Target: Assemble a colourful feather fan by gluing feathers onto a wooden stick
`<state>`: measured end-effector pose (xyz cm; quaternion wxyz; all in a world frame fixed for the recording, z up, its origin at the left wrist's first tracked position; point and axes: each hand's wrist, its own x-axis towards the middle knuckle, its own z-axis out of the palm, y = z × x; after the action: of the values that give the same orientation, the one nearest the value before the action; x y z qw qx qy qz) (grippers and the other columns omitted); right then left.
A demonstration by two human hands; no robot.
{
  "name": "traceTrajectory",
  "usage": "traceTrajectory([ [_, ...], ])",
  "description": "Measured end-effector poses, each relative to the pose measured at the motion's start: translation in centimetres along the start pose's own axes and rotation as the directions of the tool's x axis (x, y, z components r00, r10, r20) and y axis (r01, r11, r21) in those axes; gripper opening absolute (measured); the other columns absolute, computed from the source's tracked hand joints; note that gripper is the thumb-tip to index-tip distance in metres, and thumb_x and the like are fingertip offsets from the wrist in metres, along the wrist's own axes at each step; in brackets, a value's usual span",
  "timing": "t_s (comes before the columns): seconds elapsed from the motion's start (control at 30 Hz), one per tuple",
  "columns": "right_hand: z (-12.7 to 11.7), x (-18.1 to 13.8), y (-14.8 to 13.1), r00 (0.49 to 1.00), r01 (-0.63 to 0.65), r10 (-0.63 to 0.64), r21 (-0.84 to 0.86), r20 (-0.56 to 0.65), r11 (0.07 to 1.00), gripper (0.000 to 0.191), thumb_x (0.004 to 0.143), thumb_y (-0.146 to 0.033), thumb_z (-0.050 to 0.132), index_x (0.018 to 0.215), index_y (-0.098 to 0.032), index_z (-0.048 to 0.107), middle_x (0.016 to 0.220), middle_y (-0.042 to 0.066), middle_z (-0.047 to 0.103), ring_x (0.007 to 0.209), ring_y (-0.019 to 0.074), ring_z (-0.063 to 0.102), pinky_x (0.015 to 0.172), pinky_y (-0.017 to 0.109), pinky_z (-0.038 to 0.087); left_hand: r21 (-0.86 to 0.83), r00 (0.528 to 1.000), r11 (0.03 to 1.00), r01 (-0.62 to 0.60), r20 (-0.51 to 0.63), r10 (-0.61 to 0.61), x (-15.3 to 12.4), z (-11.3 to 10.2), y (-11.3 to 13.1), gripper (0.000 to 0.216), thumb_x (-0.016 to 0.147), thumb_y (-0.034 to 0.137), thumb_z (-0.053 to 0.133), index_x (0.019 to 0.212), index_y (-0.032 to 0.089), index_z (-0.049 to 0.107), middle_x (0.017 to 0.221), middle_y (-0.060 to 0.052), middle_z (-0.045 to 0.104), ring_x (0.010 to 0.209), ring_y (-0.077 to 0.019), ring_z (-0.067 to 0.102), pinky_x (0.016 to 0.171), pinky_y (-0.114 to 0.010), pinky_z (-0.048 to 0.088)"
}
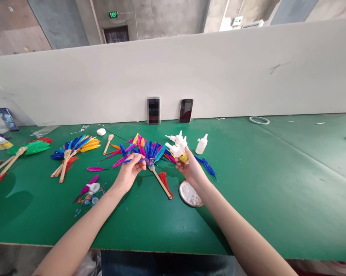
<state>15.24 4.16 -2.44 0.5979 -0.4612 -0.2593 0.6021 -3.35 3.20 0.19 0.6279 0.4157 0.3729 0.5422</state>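
Observation:
Between the fingertips of my left hand (132,167) is a blue feather (134,160), its thin end pointing right. My right hand (190,165) is closed around a white glue bottle (178,154) with a yellow label, nozzle tilted up to the left. More white nozzle bottles show just behind it, partly overlapped. Between my hands a feather fan (152,151) of blue, turquoise and pink feathers lies with its wooden handle (161,184) towards me. Beside that handle is a red tassel (165,182). Below my right hand, a round dish (187,195) holds small shiny bits.
Feather fans, one multicoloured (75,147) and one green (36,147), lie on the left of the green table (271,199). Loose pink feathers and scraps (92,191) are near my left forearm. Two phones lean on the white partition (227,76). A small bottle (201,145) stands right.

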Motion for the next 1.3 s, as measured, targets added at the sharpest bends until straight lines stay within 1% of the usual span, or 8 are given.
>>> traceTrajectory([
  [0.13, 0.1, 0.0, 0.1, 0.999, 0.017, -0.018, 0.014, 0.037, 1.000, 0.022, 0.061, -0.037, 0.062, 0.075, -0.020, 0.060, 0.068, 0.000, 0.062, 0.063, 0.0134, 0.058, 0.062, 0.027, 0.047, -0.093, 0.998, 0.996, 0.003, -0.059, -0.008, 0.5, -0.4, 0.0, 0.011, 0.064, 0.022, 0.064, 0.068, 0.014, 0.058, 0.057, 0.003, 0.058, 0.054, -0.0054, 0.055, 0.056, -0.018, 0.046],
  [0.23, 0.1, 0.2, 0.7, 0.990, 0.129, -0.116, -0.204, 0.075, 0.970, 0.028, 0.054, -0.034, 0.066, 0.076, -0.019, 0.058, 0.074, 0.002, 0.062, 0.071, 0.0166, 0.059, 0.064, 0.029, 0.046, -0.095, 0.996, 0.995, 0.004, -0.083, -0.012, 0.6, -0.5, -0.1, 0.012, 0.061, 0.016, 0.065, 0.072, 0.014, 0.060, 0.061, 0.003, 0.062, 0.058, -0.0057, 0.058, 0.061, -0.018, 0.047],
  [0.47, 0.1, 0.4, 2.1, 0.949, 0.301, -0.290, -0.640, 0.125, 0.707, 0.035, 0.050, -0.030, 0.065, 0.080, -0.021, 0.048, 0.072, 0.000, 0.057, 0.065, 0.0187, 0.055, 0.059, 0.032, 0.042, -0.106, 0.993, 0.994, -0.002, -0.114, -0.010, 0.5, -0.3, -0.1, 0.010, 0.060, 0.016, 0.066, 0.064, 0.013, 0.058, 0.060, 0.001, 0.064, 0.056, -0.0071, 0.060, 0.059, -0.018, 0.049],
  [0.7, 0.8, -0.7, 1.2, 0.940, 0.325, -0.258, -0.819, 0.224, 0.473, 0.032, 0.061, -0.030, 0.059, 0.089, -0.018, 0.051, 0.075, 0.003, 0.059, 0.066, 0.0184, 0.055, 0.059, 0.030, 0.041, -0.182, 0.988, 0.983, 0.004, -0.149, -0.032, 0.5, -0.2, 0.2, 0.012, 0.063, 0.013, 0.065, 0.059, 0.013, 0.053, 0.053, 0.002, 0.061, 0.049, -0.0060, 0.057, 0.050, -0.016, 0.048],
  [0.83, 1.1, -1.1, 0.9, 0.917, 0.389, -0.247, -0.832, 0.312, 0.396, 0.032, 0.064, -0.030, 0.057, 0.094, -0.017, 0.055, 0.077, 0.004, 0.062, 0.066, 0.0179, 0.056, 0.058, 0.028, 0.040, -0.250, 0.981, 0.968, -0.022, -0.193, -0.028, 0.6, -0.1, 0.5, 0.013, 0.069, 0.009, 0.059, 0.058, 0.013, 0.054, 0.054, 0.001, 0.063, 0.051, -0.0063, 0.059, 0.054, -0.016, 0.050],
  [0.93, 1.3, -1.3, 1.1, 0.894, 0.443, -0.253, -0.818, 0.370, 0.368, 0.033, 0.064, -0.026, 0.059, 0.096, -0.018, 0.057, 0.082, 0.005, 0.063, 0.070, 0.0178, 0.056, 0.062, 0.028, 0.041, -0.267, 0.977, 0.963, -0.026, -0.211, -0.032, 0.7, -0.2, 0.6, 0.014, 0.073, 0.008, 0.056, 0.059, 0.012, 0.056, 0.056, -0.001, 0.065, 0.055, -0.0075, 0.062, 0.058, -0.017, 0.052],
  [1.07, 1.5, -1.6, 1.4, 0.867, 0.498, -0.230, -0.760, 0.442, 0.417, 0.035, 0.065, -0.026, 0.059, 0.098, -0.016, 0.059, 0.085, 0.005, 0.064, 0.072, 0.0166, 0.056, 0.065, 0.027, 0.041, -0.251, 0.984, 0.968, -0.019, -0.177, -0.026, 0.7, -0.1, 0.5, 0.013, 0.074, 0.007, 0.053, 0.063, 0.012, 0.058, 0.060, -0.002, 0.067, 0.058, -0.0097, 0.064, 0.061, -0.019, 0.053],
  [1.3, 1.8, -1.9, 1.3, 0.870, 0.486, -0.181, -0.733, 0.459, 0.475, 0.034, 0.065, -0.025, 0.059, 0.097, -0.013, 0.060, 0.078, 0.003, 0.063, 0.066, 0.0145, 0.054, 0.060, 0.025, 0.039, -0.223, 0.991, 0.975, -0.027, -0.135, -0.003, 0.5, 0.0, 0.1, 0.009, 0.072, 0.007, 0.054, 0.068, 0.015, 0.056, 0.063, -0.002, 0.068, 0.062, -0.0112, 0.065, 0.063, -0.021, 0.053],
])
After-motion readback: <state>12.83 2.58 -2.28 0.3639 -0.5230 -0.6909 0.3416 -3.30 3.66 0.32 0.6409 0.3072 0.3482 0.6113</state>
